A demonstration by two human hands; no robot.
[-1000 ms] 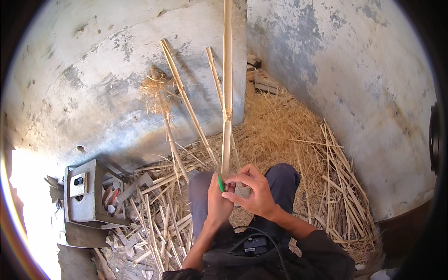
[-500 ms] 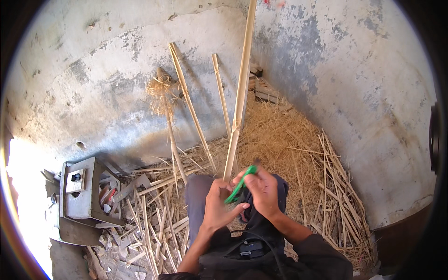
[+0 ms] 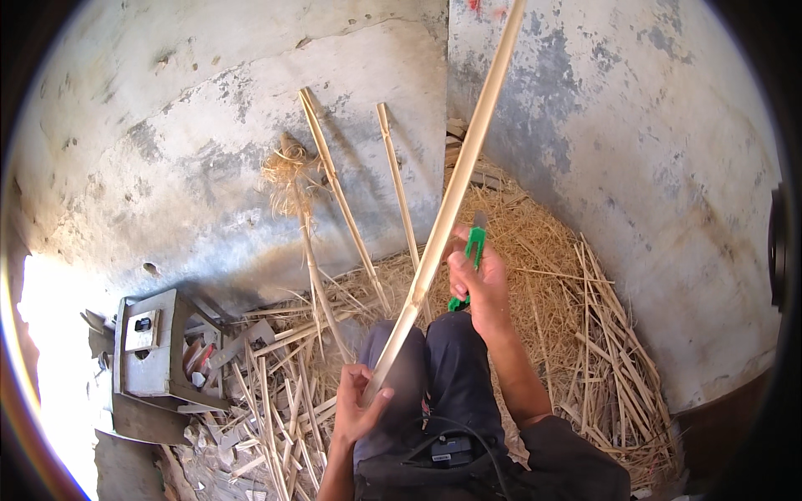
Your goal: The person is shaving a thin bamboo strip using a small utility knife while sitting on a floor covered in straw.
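Note:
A long, split length of bamboo (image 3: 469, 159) slants from my lap up to the right, its pale hollow side showing and a node part way along. My left hand (image 3: 359, 409) is closed round its lower end, above my left thigh. My right hand (image 3: 489, 292) grips a green utility knife (image 3: 475, 244), its short blade pointing up and away from me. The fingers of that hand are right beside the bamboo's right edge; whether they touch it I cannot tell.
Two split bamboo lengths (image 3: 341, 188) (image 3: 396, 171) and a pole with a shaggy fibre top (image 3: 290, 171) lean on the wall. A worn wooden box (image 3: 154, 351) stands at left. Shavings (image 3: 526, 250) and cut strips (image 3: 614, 367) heap at right; loose strips (image 3: 267, 409) lie at left.
My left hand has moved down and left with the bamboo's lower end, tilting its top to the right. My right hand has gone up and right with the knife, apart from the left hand.

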